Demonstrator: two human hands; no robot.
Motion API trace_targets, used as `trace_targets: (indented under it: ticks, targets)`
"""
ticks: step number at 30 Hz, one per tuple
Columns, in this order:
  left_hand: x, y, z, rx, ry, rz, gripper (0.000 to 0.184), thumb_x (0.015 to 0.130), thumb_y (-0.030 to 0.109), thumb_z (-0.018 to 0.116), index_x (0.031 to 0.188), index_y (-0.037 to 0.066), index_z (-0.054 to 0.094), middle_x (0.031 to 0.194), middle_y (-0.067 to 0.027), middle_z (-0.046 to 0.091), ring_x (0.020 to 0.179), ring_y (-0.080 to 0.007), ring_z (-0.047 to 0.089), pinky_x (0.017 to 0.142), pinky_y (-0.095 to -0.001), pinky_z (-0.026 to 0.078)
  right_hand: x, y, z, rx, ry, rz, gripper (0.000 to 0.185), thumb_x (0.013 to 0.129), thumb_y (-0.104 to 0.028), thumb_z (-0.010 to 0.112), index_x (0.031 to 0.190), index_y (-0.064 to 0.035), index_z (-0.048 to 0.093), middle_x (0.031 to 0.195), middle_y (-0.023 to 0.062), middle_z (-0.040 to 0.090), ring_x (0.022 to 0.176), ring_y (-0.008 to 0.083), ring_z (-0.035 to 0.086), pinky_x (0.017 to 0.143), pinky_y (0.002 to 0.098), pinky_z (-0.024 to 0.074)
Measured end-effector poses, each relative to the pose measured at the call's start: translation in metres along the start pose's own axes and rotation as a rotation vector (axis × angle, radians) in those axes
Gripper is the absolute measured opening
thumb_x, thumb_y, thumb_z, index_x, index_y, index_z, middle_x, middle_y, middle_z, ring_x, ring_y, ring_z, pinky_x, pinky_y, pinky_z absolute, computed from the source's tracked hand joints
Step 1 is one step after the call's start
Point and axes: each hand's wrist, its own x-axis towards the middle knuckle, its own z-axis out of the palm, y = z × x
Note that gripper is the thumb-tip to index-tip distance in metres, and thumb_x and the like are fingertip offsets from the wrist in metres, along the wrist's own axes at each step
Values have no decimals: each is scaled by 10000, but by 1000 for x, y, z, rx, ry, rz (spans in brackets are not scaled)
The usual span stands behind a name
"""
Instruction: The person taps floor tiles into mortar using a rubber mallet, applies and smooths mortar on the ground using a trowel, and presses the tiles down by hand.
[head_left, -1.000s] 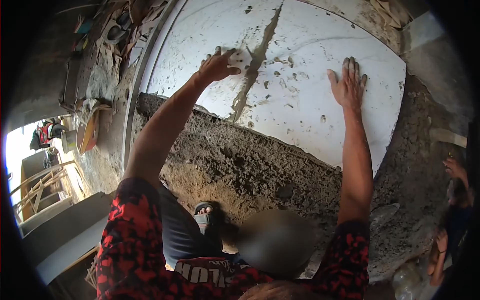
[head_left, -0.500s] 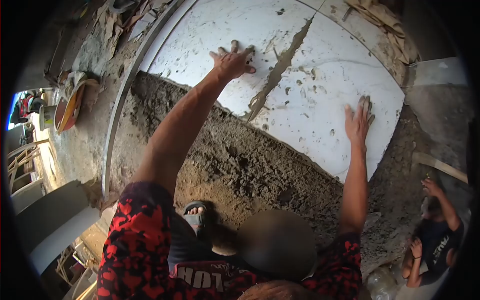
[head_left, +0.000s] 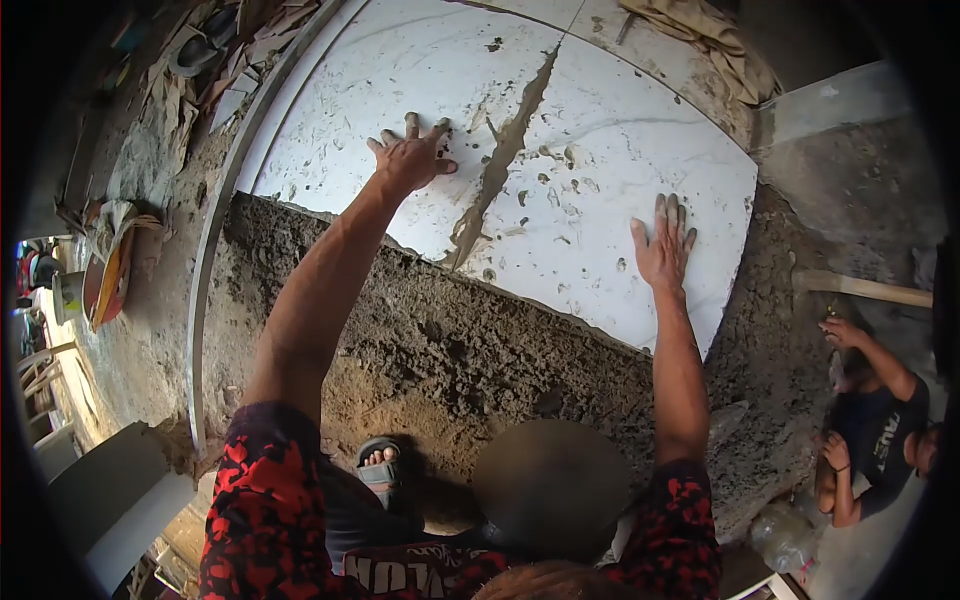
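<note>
Two white marbled tiles lie side by side with a mortar-smeared joint (head_left: 505,150) between them. On the left tile (head_left: 350,110), left of the joint, my left hand (head_left: 408,158) rests with its fingers spread. My right hand (head_left: 662,245) is laid flat on the right tile (head_left: 590,210), near its right end, fingers apart. Neither hand holds anything. Bits of wet mortar spot both tiles. Rough dark mortar (head_left: 470,330) runs along their near edge.
A long metal strip (head_left: 205,270) runs down the left side. A bucket (head_left: 105,280) and scraps lie beyond it. On the right are another person (head_left: 880,420), a wooden handle (head_left: 865,288) and a clear plastic bag (head_left: 782,535). Crumpled cloth (head_left: 700,35) lies at the top.
The view has shifted. My left hand has moved further left from the joint, its fingers more widely spread. My right hand has slid nearer to me on its tile.
</note>
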Motion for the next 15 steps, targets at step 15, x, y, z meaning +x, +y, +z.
trace_targets:
  ticks: [15]
  targets:
    - [57,30,13,-21,262,160,524,892,392,510,1384,253,391,1491,-162,241,1311,-463,291,1046,-600,242,1,-1,-4,77,2,-25,730,882,-521,456,1427,-77,257,1503,132,200,1379,354,175,1097,573,119]
